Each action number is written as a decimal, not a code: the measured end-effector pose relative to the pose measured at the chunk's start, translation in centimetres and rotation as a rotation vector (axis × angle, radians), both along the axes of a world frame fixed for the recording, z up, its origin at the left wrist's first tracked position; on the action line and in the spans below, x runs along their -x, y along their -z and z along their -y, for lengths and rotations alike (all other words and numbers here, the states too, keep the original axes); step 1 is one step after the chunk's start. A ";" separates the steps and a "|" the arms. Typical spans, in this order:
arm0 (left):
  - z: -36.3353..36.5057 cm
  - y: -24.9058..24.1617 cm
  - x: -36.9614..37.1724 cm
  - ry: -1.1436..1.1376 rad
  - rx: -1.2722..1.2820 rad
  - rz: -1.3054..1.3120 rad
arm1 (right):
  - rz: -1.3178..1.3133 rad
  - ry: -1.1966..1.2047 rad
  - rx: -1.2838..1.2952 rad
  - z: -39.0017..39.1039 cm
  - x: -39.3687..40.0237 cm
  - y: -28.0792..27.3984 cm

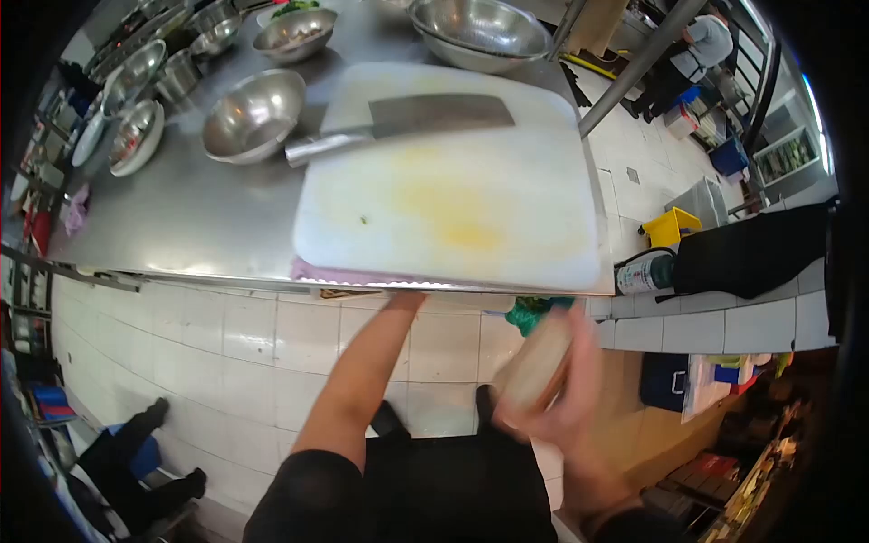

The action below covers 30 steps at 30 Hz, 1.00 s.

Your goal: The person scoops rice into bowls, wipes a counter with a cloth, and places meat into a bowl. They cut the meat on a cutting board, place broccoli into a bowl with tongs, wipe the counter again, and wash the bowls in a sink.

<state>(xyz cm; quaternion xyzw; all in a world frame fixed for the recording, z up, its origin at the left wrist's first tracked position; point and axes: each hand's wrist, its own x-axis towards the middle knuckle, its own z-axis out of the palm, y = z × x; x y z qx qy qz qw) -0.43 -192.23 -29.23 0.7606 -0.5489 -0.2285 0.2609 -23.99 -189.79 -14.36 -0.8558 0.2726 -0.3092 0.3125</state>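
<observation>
A steel table (181, 217) stood over a tiled floor, bearing a white board (453, 199), bowls (253, 113) and a cleaver (398, 122). The left hand (405, 299) reached under the table's edge, grip hidden. The right hand (570, 398), blurred, clasped a pale block (536, 362) below the table.

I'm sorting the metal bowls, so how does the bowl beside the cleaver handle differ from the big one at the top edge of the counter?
The bowl beside the cleaver handle is smaller and shows whole; the big bowl at the top edge is wider and cut off by the frame. The smaller one sits left of the cutting board, the bigger one behind it. Both are shiny steel, upright and look empty.
</observation>
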 end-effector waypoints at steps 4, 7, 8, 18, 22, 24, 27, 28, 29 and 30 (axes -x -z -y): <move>-7.7 -2.6 3.3 -0.104 0.050 -0.583 | -0.372 0.194 0.202 11.4 -9.9 -4.6; -17.2 -1.9 7.3 -0.318 -0.008 -1.432 | -0.672 0.373 0.299 13.0 -14.8 -4.5; -20.1 -2.9 8.6 -0.414 -0.080 -1.582 | -0.593 0.396 0.369 11.8 -16.2 -6.1; -26.2 -13.8 4.5 -0.738 0.422 -1.342 | -0.501 0.086 -0.748 5.9 -27.1 -3.1; -19.0 -22.4 -1.9 -0.708 0.508 -0.655 | -0.044 0.020 -0.580 6.6 -20.2 -0.9; -14.3 -23.7 -4.3 -0.735 0.348 -0.156 | -0.053 -0.049 -0.474 7.0 -15.3 -3.5; -6.5 -23.3 -5.8 -0.608 0.206 -0.012 | -0.179 -0.170 -0.311 7.7 -9.6 -6.8; -4.2 -22.7 -5.7 -0.577 0.097 0.089 | -0.351 -0.167 -0.309 7.8 -8.2 -7.1; -2.3 -22.5 -5.3 -0.583 0.081 0.080 | -0.523 -0.164 -0.304 8.0 -7.4 -7.4; -0.9 -22.3 -4.5 -0.558 -0.116 0.094 | -0.540 -0.170 -0.323 8.1 -7.0 -7.4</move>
